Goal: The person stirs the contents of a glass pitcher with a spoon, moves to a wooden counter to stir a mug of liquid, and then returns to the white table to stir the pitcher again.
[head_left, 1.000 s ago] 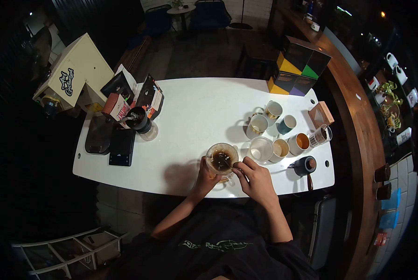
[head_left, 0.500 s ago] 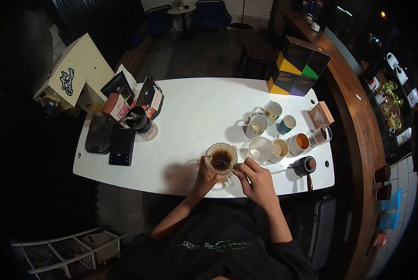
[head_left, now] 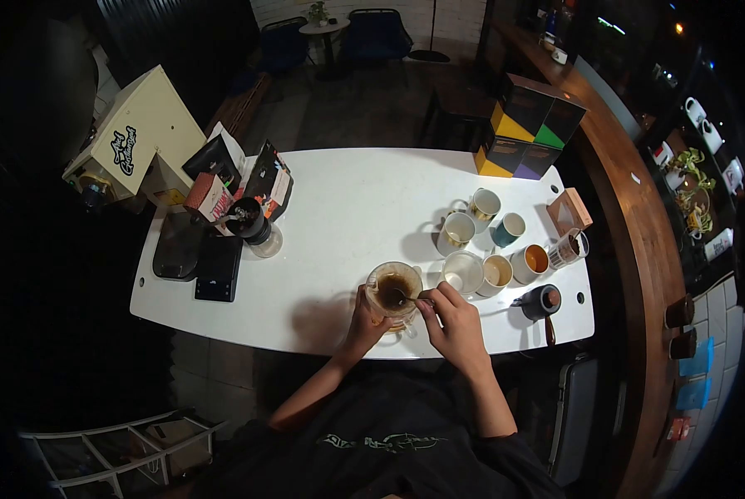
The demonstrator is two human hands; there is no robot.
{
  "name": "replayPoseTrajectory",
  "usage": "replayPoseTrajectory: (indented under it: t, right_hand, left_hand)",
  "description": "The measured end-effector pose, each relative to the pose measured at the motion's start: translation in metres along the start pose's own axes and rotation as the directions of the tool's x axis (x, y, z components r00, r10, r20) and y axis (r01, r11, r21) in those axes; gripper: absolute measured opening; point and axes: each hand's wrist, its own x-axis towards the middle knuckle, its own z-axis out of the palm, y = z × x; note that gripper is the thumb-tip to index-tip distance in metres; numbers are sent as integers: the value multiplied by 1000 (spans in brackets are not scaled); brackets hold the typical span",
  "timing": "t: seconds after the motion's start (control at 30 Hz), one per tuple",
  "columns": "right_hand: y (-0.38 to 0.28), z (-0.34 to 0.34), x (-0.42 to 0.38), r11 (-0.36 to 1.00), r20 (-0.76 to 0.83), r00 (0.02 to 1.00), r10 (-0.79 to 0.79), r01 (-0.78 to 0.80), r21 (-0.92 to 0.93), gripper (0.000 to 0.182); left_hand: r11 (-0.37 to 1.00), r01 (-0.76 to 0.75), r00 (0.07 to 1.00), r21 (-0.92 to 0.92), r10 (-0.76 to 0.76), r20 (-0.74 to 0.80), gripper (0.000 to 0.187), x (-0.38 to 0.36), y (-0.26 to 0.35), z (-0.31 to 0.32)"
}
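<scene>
Near the table's front edge stands a coffee dripper (head_left: 375, 277) lined with a pale filter. Dark brown wet coffee (head_left: 392, 291) lies inside it. Under the dripper, part of a glass server (head_left: 401, 328) shows. My left hand (head_left: 365, 324) is wrapped round the dripper's left side. My right hand (head_left: 456, 323) pinches a thin spoon (head_left: 413, 300) from the right, its far end down in the coffee. The spoon's tip is hidden in the coffee.
Right of the dripper are a clear glass pitcher (head_left: 462, 273), several cups including an orange-lined one (head_left: 535, 259), and a dark long-handled pot (head_left: 540, 302). To the left stand a hand grinder (head_left: 248, 219), a black scale (head_left: 218, 270), coffee bags (head_left: 268, 183) and a cream machine (head_left: 144, 137).
The spoon has shifted slightly within the dripper, and the coffee surface looks darker and grainier. Both hands keep their holds. The whole view has tilted a little.
</scene>
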Motion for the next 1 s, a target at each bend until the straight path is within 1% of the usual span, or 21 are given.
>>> replayPoseTrajectory:
  t: [0.07, 0.17, 0.27, 0.4, 0.47, 0.5, 0.6, 0.67, 0.7, 0.77, 0.8, 0.87, 0.9, 0.97, 1.0]
  right_hand:
    - [0, 0, 0, 1000, 11, 1000, 9, -9, 9, 11]
    - [0, 1, 0, 1000, 13, 1000, 7, -7, -4, 11]
    - [-5, -2, -1, 1000, 22, 999, 31, -31, -2, 7]
    - [-3, -1, -1, 1000, 17, 1000, 10, -11, 6, 7]
    - [0, 1, 0, 998, -7, 999, -33, 33, -59, 11]
    - [1, 1, 1, 998, -7, 999, -33, 32, -58, 11]
    - [2, 3, 2, 999, -14, 1000, 0, -1, -35, 11]
    - [2, 2, 2, 988, -25, 993, 119, -116, 103, 12]
    - [4, 2, 2, 988, -23, 992, 120, -117, 105, 12]
    - [8, 2, 1, 970, -33, 978, 204, -198, 142, 14]
    - [9, 3, 1, 967, -51, 976, 213, -203, 155, 17]
    - [11, 1, 0, 965, -45, 971, 235, -227, 127, 18]
    - [12, 0, -1, 963, -40, 966, 254, -249, 100, 18]
    - [14, -1, -2, 961, -71, 962, 263, -256, 101, 19]
    - [14, 0, -2, 960, -100, 958, 269, -259, 103, 20]
  left_hand:
    - [996, 69, 998, -63, -68, 12, 72, 2, 10, -3]
    - [993, 69, 997, -93, -67, 29, 71, 5, 16, -6]
    - [994, 74, 997, -74, -72, 28, 70, 6, 18, -8]
    - [994, 74, 996, -78, -71, 46, 71, 5, 17, -9]
    - [994, 86, 995, -62, -82, 62, 75, 4, 19, -10]
    - [994, 86, 995, -61, -83, 62, 75, 4, 22, -11]
    - [991, 123, 990, -42, -120, 74, 80, 6, 29, -14]
    - [992, 120, 987, -44, -114, 112, 83, 7, 30, -16]
    - [992, 123, 987, -42, -117, 112, 83, 6, 31, -17]
    - [1000, 5, 998, -2, -5, 55, 83, 4, 32, -17]
    - [1000, 7, 998, -3, -7, 57, 83, 2, 33, -19]
    - [991, -114, 993, 66, 116, -23, 77, -5, 33, -25]
    - [991, -113, 993, 65, 115, -19, 77, -11, 31, -30]
    - [998, -39, 998, 42, 41, -42, 68, -23, 25, -40]
    - [996, -62, 992, 57, 68, -103, 48, -27, 31, -44]
